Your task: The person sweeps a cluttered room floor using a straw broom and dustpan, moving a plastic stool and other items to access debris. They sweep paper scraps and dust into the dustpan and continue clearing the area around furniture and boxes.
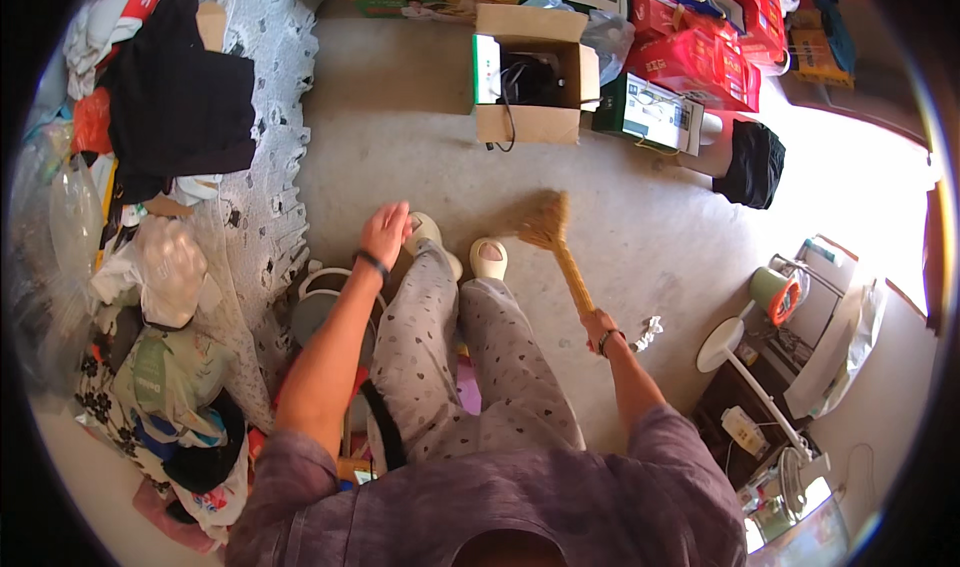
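My right hand (600, 328) grips the handle of a short straw hand broom (574, 278), its bristle head (546, 226) down at the concrete floor (420, 109) ahead of my right foot. Nothing shows in my left hand (386, 233), which hangs with loosely bent fingers beside my left cream slipper (426, 231). My right slipper (488, 261) stands flat, a little left of the broom. Crumpled white paper (649, 333) lies on the floor just right of my right hand.
Ahead stands an open cardboard box (529, 124) with black cables. Red gift boxes (697, 64) and a green carton (652, 113) are stacked beside it. A bed with a patterned cover (274, 102) and piled bags runs along the left. A white desk lamp (721, 344) stands at the right.
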A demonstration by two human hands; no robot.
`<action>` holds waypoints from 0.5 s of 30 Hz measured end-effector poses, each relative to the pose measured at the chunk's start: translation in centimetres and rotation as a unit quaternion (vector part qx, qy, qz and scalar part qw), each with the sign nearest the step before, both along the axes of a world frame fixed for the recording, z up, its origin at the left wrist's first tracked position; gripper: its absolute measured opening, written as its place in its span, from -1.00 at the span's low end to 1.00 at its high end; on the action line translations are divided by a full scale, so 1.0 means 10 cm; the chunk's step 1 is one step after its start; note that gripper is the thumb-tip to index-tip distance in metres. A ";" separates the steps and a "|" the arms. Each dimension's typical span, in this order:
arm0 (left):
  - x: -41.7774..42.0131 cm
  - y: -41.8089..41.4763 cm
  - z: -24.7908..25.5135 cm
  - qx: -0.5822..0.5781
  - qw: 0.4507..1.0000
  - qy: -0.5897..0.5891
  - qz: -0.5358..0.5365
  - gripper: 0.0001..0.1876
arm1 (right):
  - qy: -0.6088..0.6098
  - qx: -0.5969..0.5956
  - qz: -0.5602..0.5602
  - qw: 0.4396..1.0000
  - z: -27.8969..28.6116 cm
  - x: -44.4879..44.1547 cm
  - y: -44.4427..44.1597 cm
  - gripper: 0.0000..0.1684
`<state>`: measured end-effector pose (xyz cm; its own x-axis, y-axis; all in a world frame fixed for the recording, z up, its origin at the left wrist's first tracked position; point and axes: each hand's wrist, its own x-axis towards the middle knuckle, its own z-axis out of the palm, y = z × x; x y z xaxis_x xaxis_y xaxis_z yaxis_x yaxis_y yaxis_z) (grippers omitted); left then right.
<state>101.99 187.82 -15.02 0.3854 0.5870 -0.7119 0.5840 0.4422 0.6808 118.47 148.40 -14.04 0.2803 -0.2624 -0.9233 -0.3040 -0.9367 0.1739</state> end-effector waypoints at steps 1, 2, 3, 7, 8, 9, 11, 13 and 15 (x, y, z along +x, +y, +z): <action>0.22 0.12 -0.12 0.047 0.997 0.022 -0.065 -0.65 | -0.015 0.009 -0.039 0.999 0.08 -0.04 -0.10 -0.68; 0.46 0.20 -0.23 0.066 0.992 0.035 -0.101 -0.64 | -0.041 0.021 -0.071 0.996 0.16 -0.10 -0.22 -0.69; 0.69 0.29 -0.34 0.086 0.985 0.049 -0.139 -0.62 | -0.065 0.034 -0.105 0.992 0.22 -0.19 -0.31 -0.69; 1.58 0.53 -0.73 0.205 0.930 0.120 -0.280 -0.51 | -0.105 0.058 -0.271 0.955 0.43 -0.56 -0.52 -0.75; 1.74 0.65 -0.92 0.236 0.926 0.140 -0.259 -0.47 | -0.110 0.083 -0.296 0.945 0.44 -0.69 -0.49 -0.75; 1.87 0.70 -1.13 0.264 0.922 0.154 -0.240 -0.43 | -0.119 0.104 -0.321 0.934 0.46 -0.82 -0.46 -0.76; 2.37 0.65 -1.04 0.246 0.920 0.171 -0.254 -0.28 | -0.143 0.124 -0.385 0.903 0.48 -1.09 -0.44 -0.74; 2.64 0.75 -1.15 0.246 0.921 0.196 -0.230 -0.24 | -0.161 0.145 -0.431 0.876 0.47 -1.33 -0.22 -0.67; 2.80 0.88 -1.47 0.199 0.946 0.177 -0.185 -0.18 | -0.162 0.147 -0.465 0.858 0.43 -1.52 0.04 -0.64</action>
